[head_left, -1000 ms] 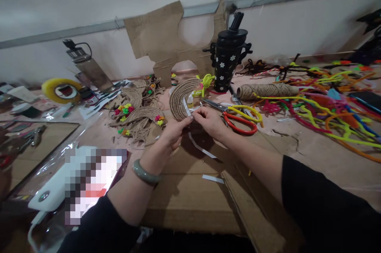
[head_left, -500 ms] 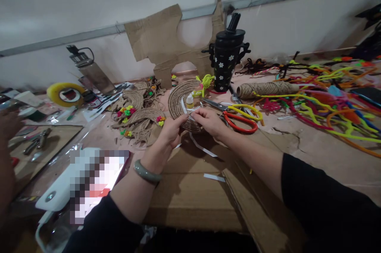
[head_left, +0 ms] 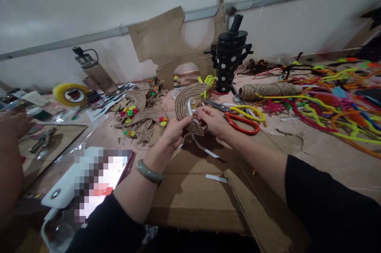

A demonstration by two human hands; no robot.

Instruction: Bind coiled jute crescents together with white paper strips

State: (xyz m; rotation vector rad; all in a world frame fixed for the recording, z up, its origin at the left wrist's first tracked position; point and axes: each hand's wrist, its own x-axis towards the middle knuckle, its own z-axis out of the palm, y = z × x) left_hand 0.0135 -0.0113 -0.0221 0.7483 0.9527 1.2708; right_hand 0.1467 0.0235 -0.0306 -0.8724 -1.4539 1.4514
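Observation:
A C-shaped piece covered in rows of brown twine (head_left: 188,103) is in front of me, tilted up, with a white paper strip (head_left: 190,107) along its inner edge. My left hand (head_left: 176,130) grips its lower part, thumb on top. The fingers of my right hand (head_left: 210,120) are pinched together by the inner edge, close to the left thumb; what lies between those fingertips is too small to make out. Just right of that hand lie scissors (head_left: 242,120) with red and yellow handles. Behind the piece, a small bottle (head_left: 193,104) is mostly hidden.
A black flowered tumbler (head_left: 225,66) and a twine roll (head_left: 269,91) stand and lie behind the scissors. Colourful pipe cleaners (head_left: 327,106) cover the right side. Finished-looking twine arches (head_left: 150,117) lie left. A phone (head_left: 104,185) is near my left forearm; another person's arm (head_left: 12,153) reaches in from the left.
The twine piece has tipped up a little and now covers most of the small bottle. My hands stay close together on it. The whole view has shifted slightly.

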